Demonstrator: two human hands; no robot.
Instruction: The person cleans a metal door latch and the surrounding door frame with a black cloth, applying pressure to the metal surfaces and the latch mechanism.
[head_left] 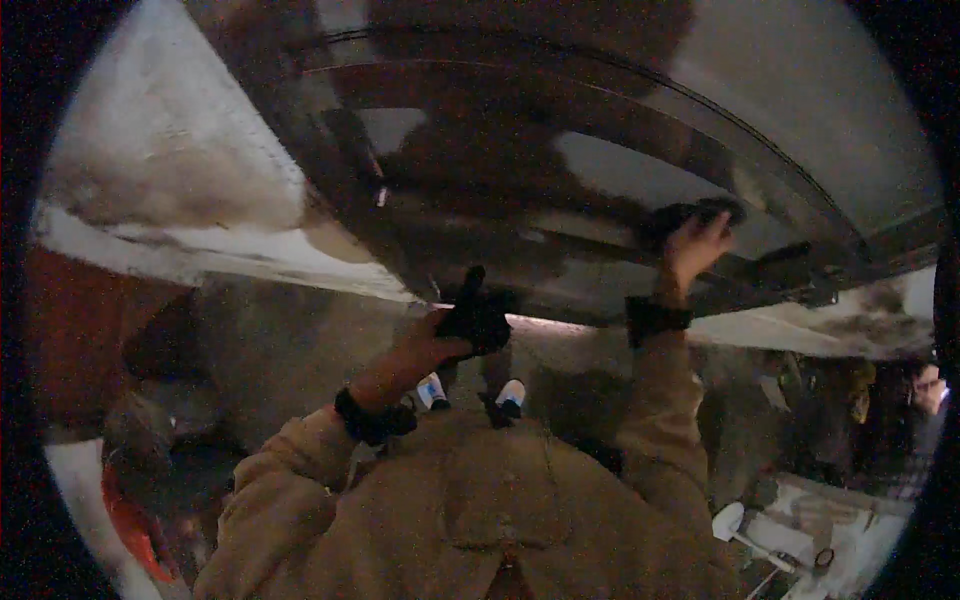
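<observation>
A large dark, glossy panel [480, 150] with raised ribs and a curved seam spans the upper view; it looks like part of a vehicle. At its right side my right hand [697, 245] is closed over a black cloth [665, 222], pressed against the surface. My left hand [445, 340] is lower, by the panel's near edge. A bunched black thing [478, 318] covers its fingers, with one narrow end sticking up; in the dim light I cannot tell whether it is cloth or a glove. Both wrists wear black bands.
My shoes [511, 391] stand on the grey floor below the panel's near edge. A bracket-like fitting [822, 287] is at the panel's right end. White clutter [800, 530] lies at lower right, and an orange-red object [135, 525] at lower left. Someone's hand [930, 388] shows far right.
</observation>
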